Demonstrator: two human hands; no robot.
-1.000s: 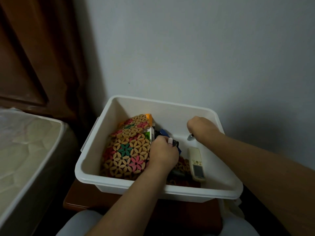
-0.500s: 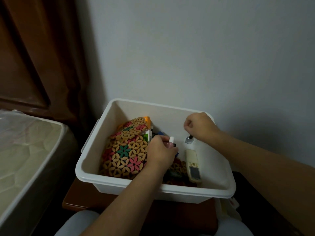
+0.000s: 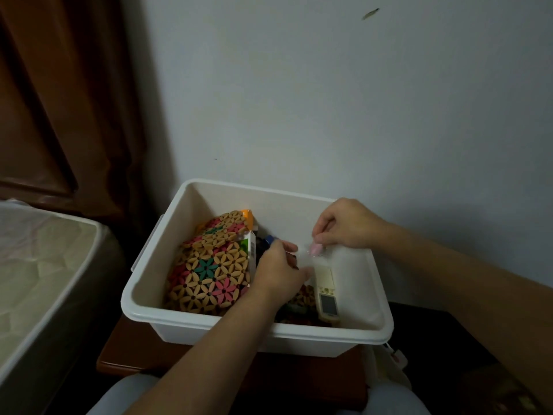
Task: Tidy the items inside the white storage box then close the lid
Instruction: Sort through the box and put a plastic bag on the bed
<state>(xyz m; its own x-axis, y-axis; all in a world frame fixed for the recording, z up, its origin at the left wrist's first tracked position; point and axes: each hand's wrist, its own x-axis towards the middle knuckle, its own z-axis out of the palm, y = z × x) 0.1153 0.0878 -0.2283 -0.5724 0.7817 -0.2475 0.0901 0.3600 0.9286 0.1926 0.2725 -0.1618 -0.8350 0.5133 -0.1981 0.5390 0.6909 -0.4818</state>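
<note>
We reach into the white box (image 3: 149,283). Our right hand (image 3: 344,226) pinches a small pink thing (image 3: 315,249); our left hand (image 3: 276,272) curls beside it, its hold unclear.

The storage box (image 3: 209,323) is showing plain white. The woven mat (image 3: 209,271) inside is showing tan petals with pink, red and teal flowers. The remote (image 3: 326,292) is looking cream, the wall (image 3: 329,100) pale grey, the table (image 3: 125,351) reddish brown.
</note>
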